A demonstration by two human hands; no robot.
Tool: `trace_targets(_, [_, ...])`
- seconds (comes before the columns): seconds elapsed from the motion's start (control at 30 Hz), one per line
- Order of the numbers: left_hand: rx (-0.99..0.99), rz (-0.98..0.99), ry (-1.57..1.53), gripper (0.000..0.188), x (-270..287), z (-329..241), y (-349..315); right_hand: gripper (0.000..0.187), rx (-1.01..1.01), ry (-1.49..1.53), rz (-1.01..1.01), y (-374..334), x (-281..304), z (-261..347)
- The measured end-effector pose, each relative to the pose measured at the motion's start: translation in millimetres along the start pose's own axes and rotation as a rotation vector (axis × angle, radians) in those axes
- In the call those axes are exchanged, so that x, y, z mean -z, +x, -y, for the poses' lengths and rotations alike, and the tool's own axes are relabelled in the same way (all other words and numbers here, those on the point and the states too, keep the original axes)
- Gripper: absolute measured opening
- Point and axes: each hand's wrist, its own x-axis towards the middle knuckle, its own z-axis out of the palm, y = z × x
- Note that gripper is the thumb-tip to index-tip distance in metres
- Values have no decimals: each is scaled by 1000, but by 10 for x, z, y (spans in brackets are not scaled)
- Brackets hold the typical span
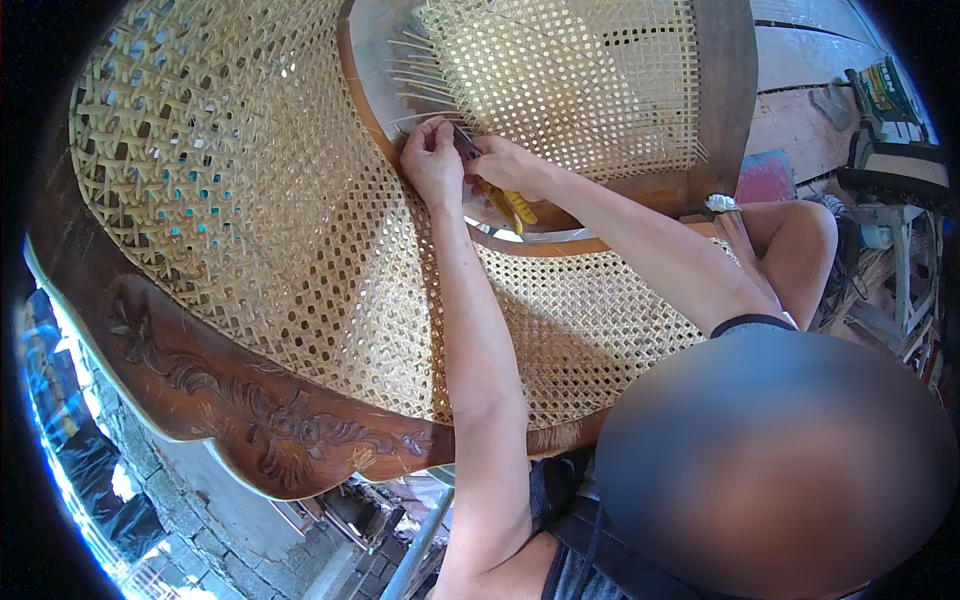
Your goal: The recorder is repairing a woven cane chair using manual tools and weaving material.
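the smaller cane panel (560,80) lay within a curved dark wooden frame (725,90), its loose strands (415,75) jutting past its left edge. at the panel's lower left corner the two hands were close together: the right hand (512,166) was closed around a yellow-handled tool (521,208), while the left hand (433,168) had thumb and fingers bent together beside the strands; whether it pinched one could not be told. beyond the frame's left edge spread a larger cane weave (250,200), bordered along its lower left edge by carved brown wood (290,425)
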Motion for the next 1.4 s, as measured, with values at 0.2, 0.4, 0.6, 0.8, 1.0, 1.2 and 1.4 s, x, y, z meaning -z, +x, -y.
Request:
trace_targets(0.2, [-112,-68,34,11,1,29,25,15,-28,31,20,-97,-52,45])
trace_targets(0.4, [-91,2,87,10,43,-118,53,18,78,-10,-2,-31,-49,-25])
trace_targets(0.6, [-150,27,8,8,29,33,78,20,42,37,-12,113,-23,-10])
trace_targets(0.8, [-172,-60,-42,9,39,66,122,25,24,-111,15,-97,11,103])
trace_targets(1.0, [31,-162,-331,11,-62,-169,111,28,156,21,53,131,20,-84])
trace_targets(1.2, [48,-169,-286,12,-72,-206,107,30,71,-113,3,125,2,96])
trace_targets(1.4, [45,-204,-220,13,-117,-293,92,29,112,-56,-17,113,6,136])
